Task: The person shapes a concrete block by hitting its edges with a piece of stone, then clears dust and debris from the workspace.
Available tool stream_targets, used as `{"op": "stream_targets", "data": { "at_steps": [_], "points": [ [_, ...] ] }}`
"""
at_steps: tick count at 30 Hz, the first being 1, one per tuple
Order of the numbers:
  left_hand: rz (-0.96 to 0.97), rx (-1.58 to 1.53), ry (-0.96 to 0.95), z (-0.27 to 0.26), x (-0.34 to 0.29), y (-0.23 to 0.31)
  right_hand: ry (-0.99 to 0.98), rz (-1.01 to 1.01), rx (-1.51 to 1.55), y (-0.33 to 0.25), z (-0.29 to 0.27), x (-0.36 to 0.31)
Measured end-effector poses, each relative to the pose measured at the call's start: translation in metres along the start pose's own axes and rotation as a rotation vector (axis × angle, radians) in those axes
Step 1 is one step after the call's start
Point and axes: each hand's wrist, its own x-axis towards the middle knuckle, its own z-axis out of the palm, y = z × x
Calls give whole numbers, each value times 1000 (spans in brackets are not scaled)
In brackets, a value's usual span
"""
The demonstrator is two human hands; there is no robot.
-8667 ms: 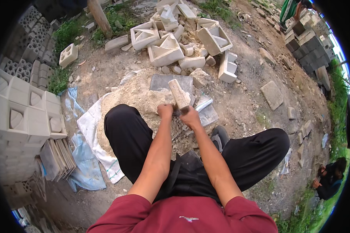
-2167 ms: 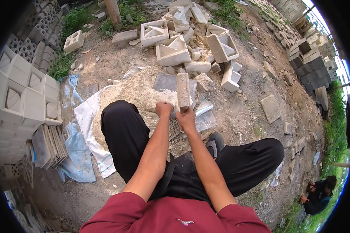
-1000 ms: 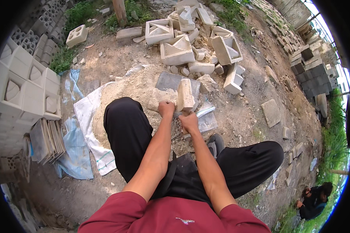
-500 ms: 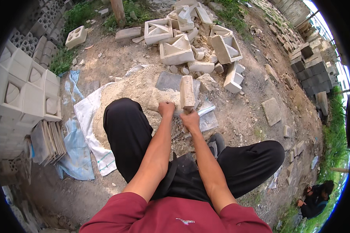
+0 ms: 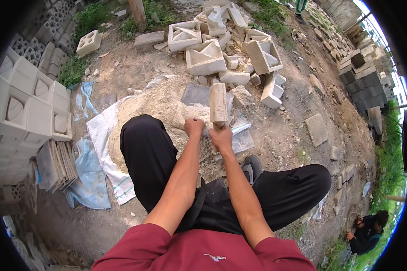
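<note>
My right hand (image 5: pixel 221 139) is wrapped round the short handle of a wooden mallet (image 5: pixel 218 103), whose long, worn block head stands up in front of the fist. Just to its left, my left hand (image 5: pixel 194 127) is closed at the edge of a heap of pale crushed stone (image 5: pixel 144 108); what its fingers hold is hidden. The heap lies on a white woven sack (image 5: pixel 103 128). Beyond the hands, a dark grey flat slab (image 5: pixel 195 94) rests on the ground, and crumpled clear plastic sheeting (image 5: pixel 243 141) lies to the right of the mallet.
Broken pale moulded blocks (image 5: pixel 205 58) are piled ahead. Stacked white blocks (image 5: pixel 29 99) and thin boards (image 5: pixel 56 165) stand at left, beside a blue sheet (image 5: pixel 89 176). Grey blocks (image 5: pixel 364 83) are stacked far right. A person (image 5: pixel 368 232) sits at lower right; another's green-clad leg (image 5: pixel 300 6) shows at top.
The mallet head has shifted slightly toward me and tilted a little. My left hand has stayed put. A green-clad leg has come into view at the top right.
</note>
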Motion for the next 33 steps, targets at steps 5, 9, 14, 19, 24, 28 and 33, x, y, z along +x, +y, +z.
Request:
{"op": "stream_targets", "data": {
  "at_steps": [5,9,14,19,24,28,33],
  "points": [
    [-38,17,-13,0,5,-6,123,-70,67,-18,7,-11],
    [-36,-26,3,2,-1,4,-201,184,-126,24,11,-18],
    [-54,-6,-15,-1,8,-8,-98,66,-29,-24,2,-14],
    [-31,-5,-2,7,13,-13,0,-26,-2,-14,13,-18],
    [37,7,-27,9,7,-10,-184,142,-234,12,8,-8],
    [27,-148,6,-1,11,-21,-90,72,-107,-24,8,-8],
    [-66,-162,179,-11,28,-18,-30,4,-75,-26,23,-20]
  ]
}}
